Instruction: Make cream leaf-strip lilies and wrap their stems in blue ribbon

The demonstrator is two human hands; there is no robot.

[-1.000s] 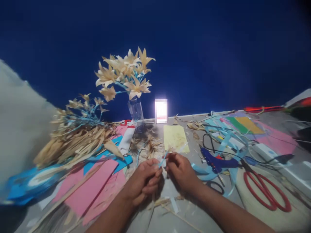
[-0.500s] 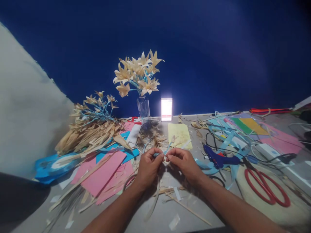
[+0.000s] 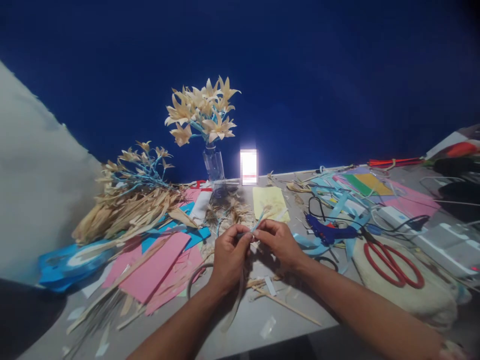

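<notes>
My left hand (image 3: 231, 255) and my right hand (image 3: 278, 243) meet in front of me above the middle of the table. Both are closed in pinches, thumbs and fingertips almost touching. Between them is a thin light-blue wrapped stem (image 3: 258, 220), its upper end rising toward the yellow paper (image 3: 270, 197). Fingers hide most of the stem, and its tip blends with the paper. A pale strip (image 3: 237, 302) hangs below my left wrist; I cannot tell whether it joins the stem.
A glass vase (image 3: 213, 167) of cream flowers (image 3: 204, 110) stands behind. Left are dried husks (image 3: 127, 215), more flowers and pink paper (image 3: 159, 267). Right are a blue glue gun (image 3: 328, 230), red-handled scissors (image 3: 393, 262) on a cloth (image 3: 416, 300), blue strips, cords and a white power strip (image 3: 397, 220).
The view has swung slightly right, so the table things sit further left. My hands stay pinched on the stem; the right hand has drawn closer to the left, its fingers over the left fingertips.
</notes>
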